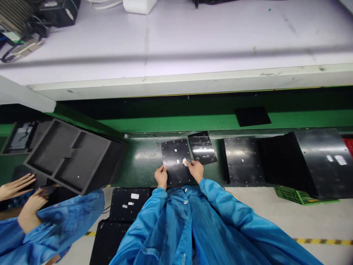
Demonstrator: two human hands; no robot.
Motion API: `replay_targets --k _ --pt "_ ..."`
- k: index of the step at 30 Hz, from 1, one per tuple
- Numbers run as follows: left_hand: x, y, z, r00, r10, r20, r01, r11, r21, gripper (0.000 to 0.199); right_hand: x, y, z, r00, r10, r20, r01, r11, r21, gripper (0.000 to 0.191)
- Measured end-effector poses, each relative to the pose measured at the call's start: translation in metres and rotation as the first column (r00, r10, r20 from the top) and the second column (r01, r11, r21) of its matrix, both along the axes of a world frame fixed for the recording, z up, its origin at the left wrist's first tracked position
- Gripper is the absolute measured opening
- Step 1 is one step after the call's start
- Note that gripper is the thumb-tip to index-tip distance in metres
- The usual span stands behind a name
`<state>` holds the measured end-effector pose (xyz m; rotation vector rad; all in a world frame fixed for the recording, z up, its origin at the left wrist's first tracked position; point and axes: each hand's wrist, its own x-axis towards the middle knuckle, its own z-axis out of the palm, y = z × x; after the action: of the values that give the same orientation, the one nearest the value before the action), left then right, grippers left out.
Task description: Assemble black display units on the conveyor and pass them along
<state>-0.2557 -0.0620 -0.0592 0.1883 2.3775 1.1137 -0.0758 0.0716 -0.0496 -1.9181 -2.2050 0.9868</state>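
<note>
A flat black panel (176, 173) with small holes along its edges lies on the green work surface (143, 158) in front of me. My left hand (161, 176) grips the panel's lower left edge between thumb and fingers. On the panel's right side, my right hand (196, 170) pinches a small crumpled white piece (184, 161) against the surface. Two small white labels show on the panel near it. Just to the right lies a glossy dark sheet (202, 148) with round marks, apart from my fingers.
Black panelled boxes (244, 162) stand at the right, above a green crate (296, 195). Black foam trays (68, 154) and a person's hands (30, 195) are at the left. More black panels (128, 204) lie below left. A white shelf (179, 81) crosses above.
</note>
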Motion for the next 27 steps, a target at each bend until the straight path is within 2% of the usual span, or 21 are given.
replay_targets --k 3,5,11,18,24,27 --pt "-0.006 -0.002 0.006 0.968 -0.154 -0.198 0.126 0.981 -0.149 0.033 0.004 0.0 0.002 1.0 -0.016 -0.015 0.017 0.998 0.065 0.029" --pt "-0.013 0.002 0.009 0.955 -0.19 -0.226 0.149 0.971 -0.186 0.039 0.005 0.002 0.003 0.999 -0.033 -0.041 0.036 0.998 0.057 0.03" --pt "-0.034 0.03 0.006 0.964 -0.262 0.037 0.263 0.934 -0.244 0.032 -0.001 0.009 0.005 0.995 -0.092 -0.027 0.091 0.995 -0.043 0.032" --pt "-0.038 0.043 0.002 0.977 -0.213 0.012 0.207 0.937 -0.283 0.028 -0.003 0.023 0.008 0.995 -0.079 0.059 0.086 0.989 -0.12 0.025" --pt "-0.037 0.038 0.009 0.982 -0.184 -0.046 0.168 0.958 -0.231 0.024 0.0 0.03 0.01 0.994 -0.109 0.023 0.112 0.983 -0.146 0.026" --pt "-0.038 0.032 0.012 0.98 -0.174 -0.092 0.15 0.963 -0.222 0.024 -0.002 0.03 0.011 0.992 -0.128 -0.007 0.127 0.987 -0.096 0.025"
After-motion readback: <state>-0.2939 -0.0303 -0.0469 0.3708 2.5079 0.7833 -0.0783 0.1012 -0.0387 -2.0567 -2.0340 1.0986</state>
